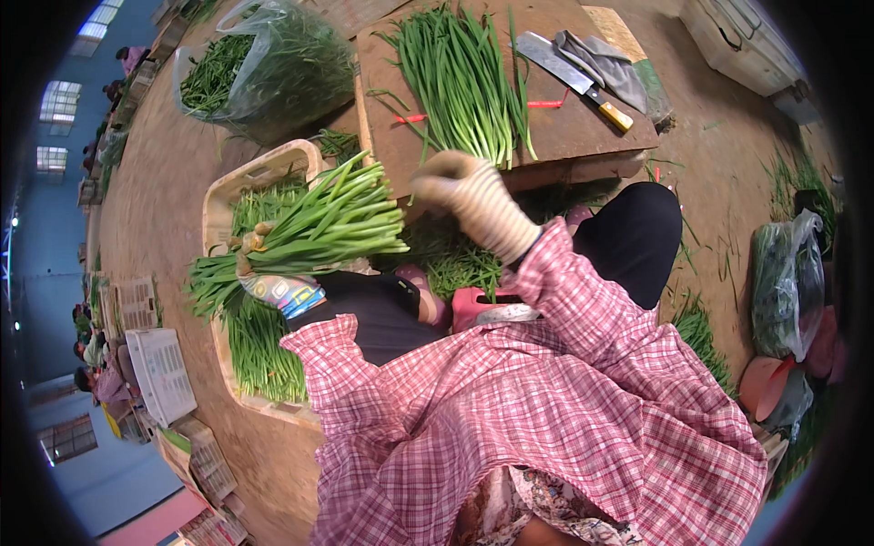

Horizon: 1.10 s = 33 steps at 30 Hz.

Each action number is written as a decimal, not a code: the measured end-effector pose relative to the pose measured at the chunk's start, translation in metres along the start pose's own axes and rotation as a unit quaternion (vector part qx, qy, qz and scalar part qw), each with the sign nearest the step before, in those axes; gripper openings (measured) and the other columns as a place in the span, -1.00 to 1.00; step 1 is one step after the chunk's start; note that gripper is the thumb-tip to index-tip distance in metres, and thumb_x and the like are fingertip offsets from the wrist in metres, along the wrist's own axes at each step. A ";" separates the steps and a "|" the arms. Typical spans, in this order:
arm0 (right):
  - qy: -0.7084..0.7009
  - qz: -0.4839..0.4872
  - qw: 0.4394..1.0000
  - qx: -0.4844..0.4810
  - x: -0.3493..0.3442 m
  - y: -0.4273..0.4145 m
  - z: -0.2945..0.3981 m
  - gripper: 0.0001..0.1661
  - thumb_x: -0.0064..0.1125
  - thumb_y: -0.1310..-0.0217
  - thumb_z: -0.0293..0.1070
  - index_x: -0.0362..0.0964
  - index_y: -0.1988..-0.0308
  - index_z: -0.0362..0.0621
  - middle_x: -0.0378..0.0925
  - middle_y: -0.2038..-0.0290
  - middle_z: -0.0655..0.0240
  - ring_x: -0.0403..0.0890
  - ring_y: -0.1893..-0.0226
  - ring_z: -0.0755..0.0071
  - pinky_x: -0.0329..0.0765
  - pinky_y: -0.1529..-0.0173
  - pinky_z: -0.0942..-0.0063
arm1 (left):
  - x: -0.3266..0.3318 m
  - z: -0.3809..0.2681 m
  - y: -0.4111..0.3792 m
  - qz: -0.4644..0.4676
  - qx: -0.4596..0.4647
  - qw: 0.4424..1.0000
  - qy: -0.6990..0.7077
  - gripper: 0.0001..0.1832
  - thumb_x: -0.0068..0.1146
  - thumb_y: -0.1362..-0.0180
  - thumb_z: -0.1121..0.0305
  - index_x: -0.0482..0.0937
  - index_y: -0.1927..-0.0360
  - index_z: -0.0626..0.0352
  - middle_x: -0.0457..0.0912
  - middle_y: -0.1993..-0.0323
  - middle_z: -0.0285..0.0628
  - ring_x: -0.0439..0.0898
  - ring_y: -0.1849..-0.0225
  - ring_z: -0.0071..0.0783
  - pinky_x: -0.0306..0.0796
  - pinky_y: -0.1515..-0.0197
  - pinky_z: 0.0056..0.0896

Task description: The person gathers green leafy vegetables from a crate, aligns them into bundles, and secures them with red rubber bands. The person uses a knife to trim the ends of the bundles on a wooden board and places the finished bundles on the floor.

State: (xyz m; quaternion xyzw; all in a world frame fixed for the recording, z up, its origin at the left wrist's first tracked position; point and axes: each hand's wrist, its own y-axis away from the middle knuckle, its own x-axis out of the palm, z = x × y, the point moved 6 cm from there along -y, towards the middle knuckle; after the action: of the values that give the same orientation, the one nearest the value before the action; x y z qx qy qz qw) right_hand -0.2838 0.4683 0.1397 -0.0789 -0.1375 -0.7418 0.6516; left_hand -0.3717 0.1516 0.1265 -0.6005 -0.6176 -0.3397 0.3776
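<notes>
My left hand (251,247), in a glove, is closed around a bunch of green garlic chives (334,222). The pale cut ends point right, and the leaf tips hang out on the left. Below the bunch is a cream plastic crate (220,181) holding more chives (263,355). My right hand (471,194), in a striped knit glove, is raised just right of the stem ends. Its fingers are bent and blurred, so I cannot see whether they hold anything. Beyond it, a loose pile of chives (457,82) lies on a brown board (587,147).
A cleaver (553,61) with a wooden handle lies on the board beside a grey cloth (604,65). Red ties (546,104) lie near the pile. A clear bag of greens (287,75) stands at the upper left. A pink stool (471,307) is under me. People work far left.
</notes>
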 end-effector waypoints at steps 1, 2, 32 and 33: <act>-0.033 -0.024 0.999 0.020 -0.014 -0.004 -0.008 -0.56 0.35 -0.07 -0.27 0.53 0.10 -0.35 0.62 0.30 0.27 0.60 0.35 0.48 0.59 0.25 0.49 | 0.006 -0.002 0.003 -0.004 -0.007 1.000 -0.018 -0.82 0.18 -0.04 0.27 0.63 0.39 0.17 0.64 0.21 -0.13 0.57 0.06 -0.23 0.44 -0.14 0.04; -0.083 -0.005 0.996 0.037 -0.019 -0.007 -0.014 -0.51 0.35 -0.08 -0.25 0.50 0.05 -0.35 0.61 0.26 0.25 0.60 0.32 0.48 0.58 0.24 0.49 | 0.008 -0.004 0.001 -0.018 0.017 1.000 -0.006 -0.84 0.16 -0.03 0.28 0.61 0.43 0.16 0.63 0.29 -0.19 0.58 0.11 -0.26 0.45 -0.12 -0.02; 0.596 0.167 0.658 -0.429 0.056 0.014 0.057 -0.81 0.34 0.12 -0.19 0.51 0.44 0.06 0.47 0.31 0.41 0.49 0.21 0.22 0.39 0.11 0.19 | 0.033 0.017 0.006 0.163 -0.086 0.982 0.034 -0.79 0.31 0.02 0.28 0.50 0.47 0.09 0.58 0.40 -0.27 0.54 0.07 -0.23 0.37 -0.15 -0.14; 0.615 0.171 0.650 -0.412 0.053 0.013 0.052 -0.81 0.33 0.12 -0.18 0.51 0.44 0.06 0.47 0.30 0.41 0.49 0.20 0.22 0.39 0.10 0.18 | 0.035 0.018 0.006 0.163 -0.088 0.982 0.024 -0.80 0.31 0.02 0.28 0.50 0.47 0.09 0.58 0.41 -0.27 0.54 0.08 -0.23 0.37 -0.15 -0.14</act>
State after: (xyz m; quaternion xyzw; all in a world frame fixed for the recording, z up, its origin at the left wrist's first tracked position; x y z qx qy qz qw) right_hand -0.2814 0.4324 0.2067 0.1130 0.6305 -0.4762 0.6024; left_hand -0.3664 0.1848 0.1484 -0.7158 -0.4694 -0.3412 0.3883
